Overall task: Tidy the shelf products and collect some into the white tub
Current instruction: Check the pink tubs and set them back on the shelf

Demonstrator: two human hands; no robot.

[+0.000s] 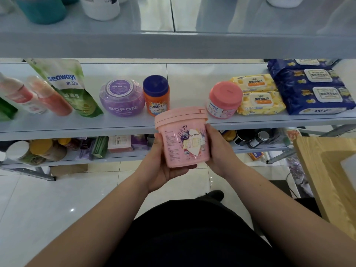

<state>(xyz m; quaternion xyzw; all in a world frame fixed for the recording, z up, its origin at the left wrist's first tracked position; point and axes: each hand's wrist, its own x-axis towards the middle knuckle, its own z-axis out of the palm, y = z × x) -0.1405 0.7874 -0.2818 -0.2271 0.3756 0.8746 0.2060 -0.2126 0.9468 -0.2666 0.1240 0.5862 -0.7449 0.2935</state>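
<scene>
A pink lidded tub with a SHIMOJ label is held upright in front of the middle shelf, a little below its front edge. My left hand cups its base and left side. My right hand grips its right side. On the shelf behind stand a purple BOFON jar, an orange jar with a blue lid and a pink-lidded Seaways jar. The white tub is only partly seen at the right edge, on a wooden table.
Seaways green pouch and two pink bottles lean at shelf left. Yellow wipe packs and blue wipe packs lie at right. A lower shelf holds jars and boxes. Wooden table stands at right, tiled floor below.
</scene>
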